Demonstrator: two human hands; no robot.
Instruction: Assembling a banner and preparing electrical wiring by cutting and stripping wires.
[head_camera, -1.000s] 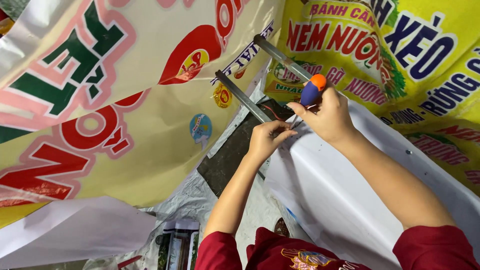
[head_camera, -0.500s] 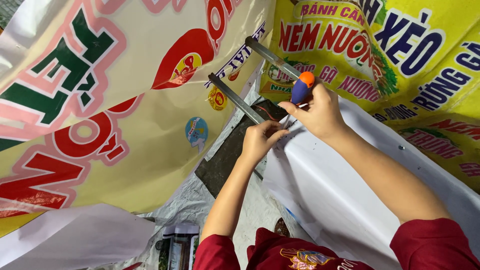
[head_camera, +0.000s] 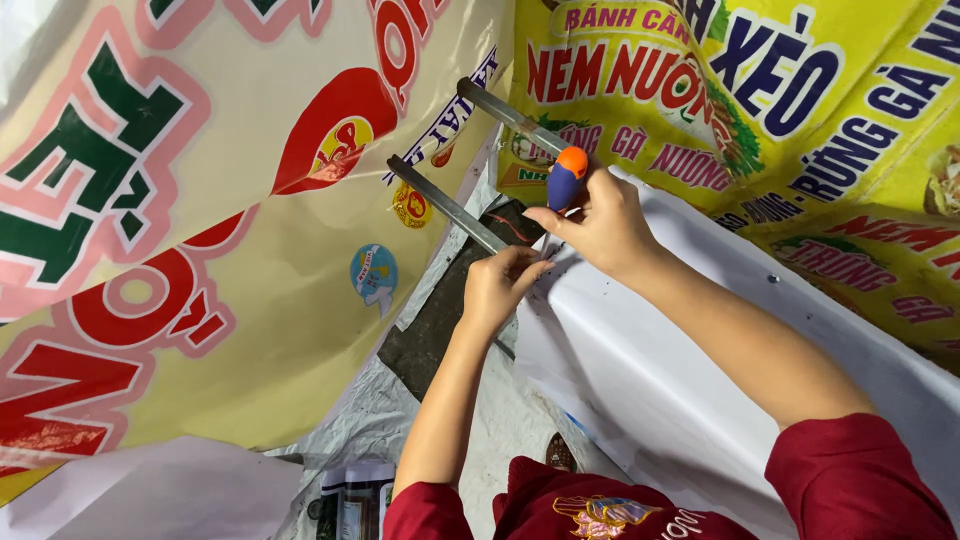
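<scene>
2 hands close together: my right hand (head_camera: 600, 220) grips the blue-and-orange screwdriver (head_camera: 566, 177) upright, my left hand (head_camera: 500, 285) pinches the white banner edge (head_camera: 640, 380) beside the metal bar (head_camera: 445, 203).

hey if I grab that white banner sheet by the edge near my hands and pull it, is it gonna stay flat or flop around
Probably flop. The white banner sheet drapes and creases where the left hand pinches it, so it looks thin and limp. Its glossy surface suggests it may slip between fingers. It seems light, since it sags only gently beside the right hand holding the screwdriver.
</scene>
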